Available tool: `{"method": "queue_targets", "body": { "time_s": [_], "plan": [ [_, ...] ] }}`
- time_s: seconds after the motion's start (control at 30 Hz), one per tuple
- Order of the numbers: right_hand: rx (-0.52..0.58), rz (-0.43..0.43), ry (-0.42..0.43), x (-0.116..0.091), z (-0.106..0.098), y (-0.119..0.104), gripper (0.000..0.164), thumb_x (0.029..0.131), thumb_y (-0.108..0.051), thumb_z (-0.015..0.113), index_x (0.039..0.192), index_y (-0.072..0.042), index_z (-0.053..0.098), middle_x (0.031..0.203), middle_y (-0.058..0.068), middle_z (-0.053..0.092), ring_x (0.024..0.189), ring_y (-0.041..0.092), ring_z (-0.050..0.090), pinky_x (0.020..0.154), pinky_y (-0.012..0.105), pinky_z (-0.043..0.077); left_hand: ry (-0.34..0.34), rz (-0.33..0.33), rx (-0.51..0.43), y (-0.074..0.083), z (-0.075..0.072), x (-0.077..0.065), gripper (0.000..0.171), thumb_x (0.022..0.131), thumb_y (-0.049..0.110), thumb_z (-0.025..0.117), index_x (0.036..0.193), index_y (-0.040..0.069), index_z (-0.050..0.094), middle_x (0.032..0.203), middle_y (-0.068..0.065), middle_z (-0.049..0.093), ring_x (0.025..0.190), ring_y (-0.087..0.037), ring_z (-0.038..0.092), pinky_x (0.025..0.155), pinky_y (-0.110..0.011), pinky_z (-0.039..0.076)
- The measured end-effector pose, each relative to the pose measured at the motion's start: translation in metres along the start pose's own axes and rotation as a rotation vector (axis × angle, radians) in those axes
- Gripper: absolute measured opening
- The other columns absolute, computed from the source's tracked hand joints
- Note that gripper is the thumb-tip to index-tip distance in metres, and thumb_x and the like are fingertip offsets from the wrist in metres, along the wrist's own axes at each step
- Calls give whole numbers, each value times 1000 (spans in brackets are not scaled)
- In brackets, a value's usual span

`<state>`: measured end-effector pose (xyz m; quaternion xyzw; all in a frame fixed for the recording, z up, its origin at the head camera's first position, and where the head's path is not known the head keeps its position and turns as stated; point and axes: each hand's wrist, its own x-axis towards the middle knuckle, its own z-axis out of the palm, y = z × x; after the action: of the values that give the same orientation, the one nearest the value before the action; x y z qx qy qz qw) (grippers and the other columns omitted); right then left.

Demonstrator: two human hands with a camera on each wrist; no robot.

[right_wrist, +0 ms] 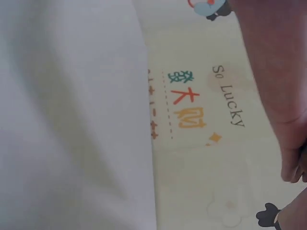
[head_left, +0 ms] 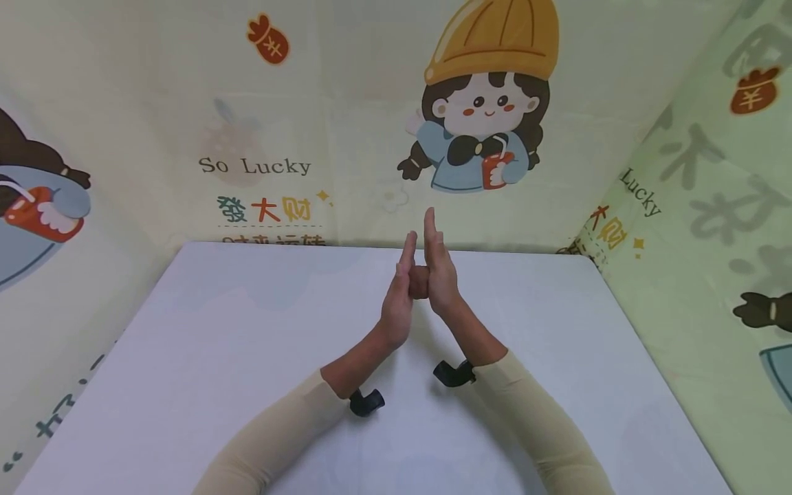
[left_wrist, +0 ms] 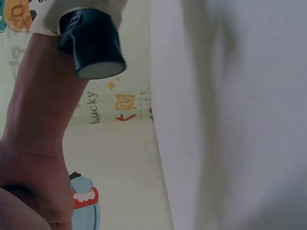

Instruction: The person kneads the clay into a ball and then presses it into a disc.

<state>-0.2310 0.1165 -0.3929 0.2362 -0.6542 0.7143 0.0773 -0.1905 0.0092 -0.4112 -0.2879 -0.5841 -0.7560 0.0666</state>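
- table (head_left: 247, 344) lies below, with left hand (head_left: 397, 299) and right hand (head_left: 443, 278) raised over it, palms facing.
- brown lump (head_left: 419, 282) sits between the palms, seemingly touching both (folded fingers or a small thing, i can't say which).
- on each hand some fingers (head_left: 430, 223) point straight up; whether the rest curl round anything, i cannot tell.
- step in hand looks like a two-handed press or pose.
- next move probably calls for even pressure, or parting both hands together.
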Motion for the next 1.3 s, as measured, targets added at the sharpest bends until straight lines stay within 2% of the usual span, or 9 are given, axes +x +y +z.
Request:
{"method": "queue_targets", "body": {
  "time_s": [0.1,0.27,0.33,0.5,0.63,0.8,0.87,1.07,1.3],
  "plan": [
    [32,-4,-24,-2,2,3,67,113,-43,11,169,-7,0,176,-3,-4,158,8,-6,125,45,-6,31,21,-4,2,0,2,63,113,34,8,168,2,7,166,-19,29,97,-14,40,96,-29,34],
    [64,10,-17,-7,6,8,71,114,-49,13,168,-4,3,172,0,22,124,-1,44,122,34,12,61,48,-14,1,-1,4,63,112,31,8,168,2,5,176,-5,6,144,-18,32,118,-37,21],
    [75,14,-14,-9,8,10,73,113,-51,14,168,-4,4,132,14,66,83,1,49,105,25,33,78,50,-13,1,-2,4,63,112,30,9,168,2,5,177,-4,4,157,-16,12,124,-42,13],
    [89,0,-28,-14,13,14,71,113,-51,12,169,-6,6,70,20,36,57,6,34,68,21,35,123,42,-1,2,-4,6,64,112,30,13,168,2,6,176,-7,4,159,-13,6,126,-43,6],
    [47,-29,-16,-18,16,19,71,114,-50,12,168,-5,8,130,19,58,90,1,47,109,22,28,148,42,4,3,-6,10,63,112,30,13,168,2,5,176,-7,5,160,-13,3,127,-40,3],
    [17,-68,-30,-24,22,21,68,115,-46,13,167,-2,9,80,7,61,85,4,48,97,25,37,198,15,30,4,-10,15,64,113,34,14,169,4,6,176,-7,6,159,-13,2,126,-44,3],
    [4,-85,-37,-27,25,22,66,116,-43,12,167,-2,9,59,3,35,69,10,38,83,25,38,219,-5,38,4,-11,17,64,113,35,14,169,5,7,176,-6,5,159,-13,2,126,-45,3],
    [-75,-99,-54,-36,28,19,71,114,-51,14,169,-6,5,99,7,60,77,12,46,81,26,42,287,-68,55,0,-15,21,63,113,37,16,170,9,9,176,-1,7,159,-16,11,125,-47,12],
    [-158,-168,-75,-43,32,11,71,115,-50,14,168,-6,1,161,15,38,123,16,46,110,38,34,301,-86,105,-6,-26,28,63,114,38,17,169,8,11,176,-6,8,159,-14,8,126,-44,7]
  ]
}}
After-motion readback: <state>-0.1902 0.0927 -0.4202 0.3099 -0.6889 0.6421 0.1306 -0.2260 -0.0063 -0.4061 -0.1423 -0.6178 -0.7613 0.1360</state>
